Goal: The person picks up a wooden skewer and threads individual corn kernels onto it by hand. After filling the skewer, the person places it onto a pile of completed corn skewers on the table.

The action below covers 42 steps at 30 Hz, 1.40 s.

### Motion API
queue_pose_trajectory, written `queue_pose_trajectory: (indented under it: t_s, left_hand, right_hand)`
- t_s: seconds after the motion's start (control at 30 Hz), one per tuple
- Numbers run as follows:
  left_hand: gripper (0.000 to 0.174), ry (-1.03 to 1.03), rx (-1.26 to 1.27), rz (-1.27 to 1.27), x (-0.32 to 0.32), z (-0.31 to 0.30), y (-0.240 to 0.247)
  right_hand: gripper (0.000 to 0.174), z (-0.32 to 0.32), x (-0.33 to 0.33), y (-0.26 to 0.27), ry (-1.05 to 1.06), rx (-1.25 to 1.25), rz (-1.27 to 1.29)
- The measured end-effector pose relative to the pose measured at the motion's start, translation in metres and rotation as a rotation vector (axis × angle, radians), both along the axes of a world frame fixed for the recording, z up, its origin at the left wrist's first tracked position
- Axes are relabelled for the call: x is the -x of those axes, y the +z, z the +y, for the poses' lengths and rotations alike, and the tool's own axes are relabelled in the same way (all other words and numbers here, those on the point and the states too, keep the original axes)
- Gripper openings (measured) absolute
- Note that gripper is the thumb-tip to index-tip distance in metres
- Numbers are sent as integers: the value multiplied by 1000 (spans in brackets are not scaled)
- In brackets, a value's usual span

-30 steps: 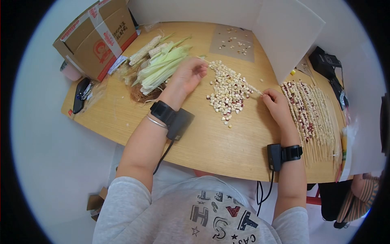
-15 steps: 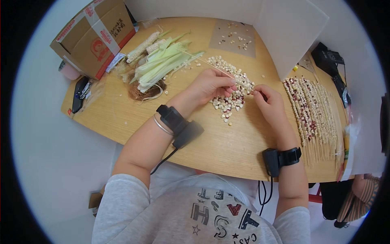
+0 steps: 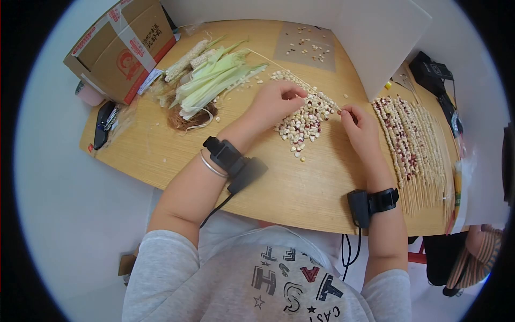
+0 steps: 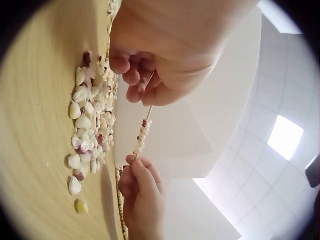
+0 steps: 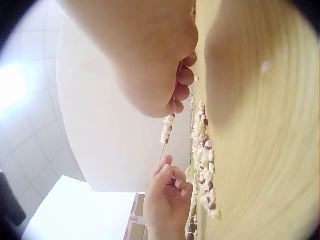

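In the head view my right hand (image 3: 362, 129) pinches a thin wooden skewer (image 3: 276, 65) at its near end, right of the kernel pile. The skewer slants up and left, its far part over the corn husks. A short row of corn kernels (image 4: 142, 136), white with some dark red, is threaded on it close to my right fingertips. My left hand (image 3: 281, 104) is by the skewer's middle, fingers bent and thumb near the index finger. I cannot tell whether it holds anything. Below it lies the pile of loose kernels (image 3: 300, 129).
Green corn husks (image 3: 214, 86) and bare-looking cobs (image 3: 185, 60) lie at the left, before a cardboard box (image 3: 123, 51). A row of kernel-filled skewers (image 3: 410, 139) lies at the right. Scattered kernels sit on a grey sheet (image 3: 306, 47) at the back. White panels (image 3: 383, 48) border the table.
My left hand came from the skewer's far end towards my right fingers, then drew back slightly up and left. My right hand keeps holding the skewer and has shifted only a little.
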<state>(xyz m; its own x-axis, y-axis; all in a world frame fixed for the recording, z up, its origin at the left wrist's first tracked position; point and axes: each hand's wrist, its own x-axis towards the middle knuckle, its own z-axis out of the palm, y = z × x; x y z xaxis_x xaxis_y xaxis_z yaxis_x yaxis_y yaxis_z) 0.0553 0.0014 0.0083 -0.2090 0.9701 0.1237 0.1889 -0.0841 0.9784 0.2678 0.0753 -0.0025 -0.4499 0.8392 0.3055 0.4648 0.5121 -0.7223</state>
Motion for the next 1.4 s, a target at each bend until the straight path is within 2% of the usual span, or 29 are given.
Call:
queue_pose_trajectory:
  t_s: [0.07, 0.2, 0.27, 0.6, 0.8, 0.9, 1.0, 1.17, 1.4]
  left_hand:
    - [19, -114, -4, 248, -2, -1, 0]
    - [22, -205, -90, 356, -7, -1, -12]
    - [20, -215, -137, 555, -7, -2, -11]
    - [13, -218, -195, 619, -5, -1, -12]
    - [12, -218, -129, 590, -6, -2, -7]
    - [12, -138, -78, 476, -6, -2, -6]
    - [14, -78, -93, 503, -2, -1, -8]
    - [20, -118, -258, 796, -7, -3, -9]
    - [12, -132, -250, 739, -11, -3, -15]
  right_hand:
    - [22, 0, -1, 0, -9, -15, -12]
    - [22, 1, 0, 2, -1, -12, -40]
    - [22, 1, 0, 1, 5, -8, -40]
    - [21, 2, 0, -2, 25, 4, -35]
    - [20, 3, 0, -5, 43, 2, -18]
    - [20, 2, 0, -4, 45, 5, -28]
    - [20, 2, -1, -5, 45, -2, -30]
    - [21, 2, -2, -3, 54, -6, -35]
    - [20, 0, -1, 0, 43, -6, -47]
